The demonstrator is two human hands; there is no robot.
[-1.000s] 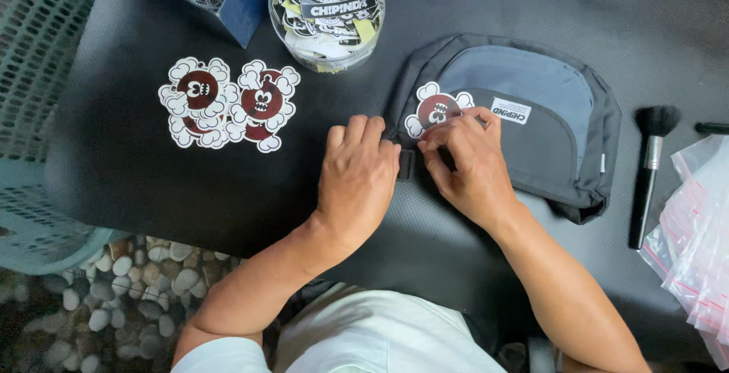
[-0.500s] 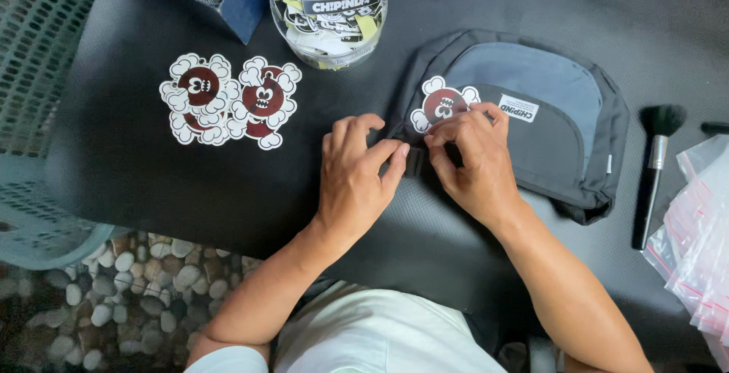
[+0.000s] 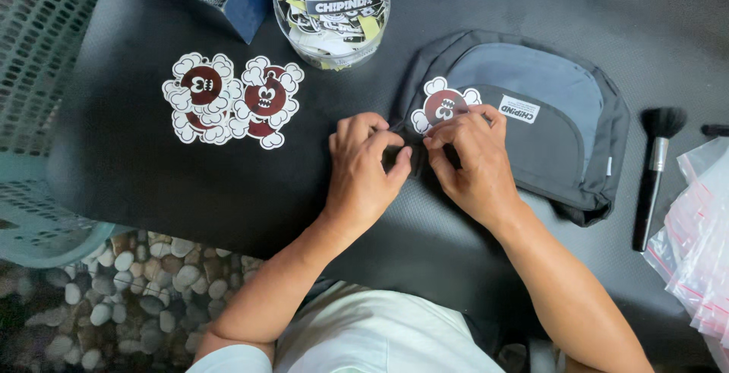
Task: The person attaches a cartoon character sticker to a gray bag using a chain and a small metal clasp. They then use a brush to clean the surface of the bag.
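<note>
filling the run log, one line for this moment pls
left hand: pinching pouch edge | right hand: on sticker | grey pouch flat on mat

One camera, worn on the person's head, gives the only view. It looks almost straight down over the person's chest onto a dark worktop (image 3: 152, 183), so the forearms enter from the bottom edge and the far side of the worktop lies along the top. The view is close: the two hands (image 3: 414, 164) sit near the middle and fill a fair share of it, and a grey bag (image 3: 547, 107) lies just beyond them. The worktop's left edge shows, with a pebbled floor (image 3: 114, 297) and a pale green basket (image 3: 38, 214) below it. The right edge cuts off some clear plastic bags (image 3: 702, 244).
</note>
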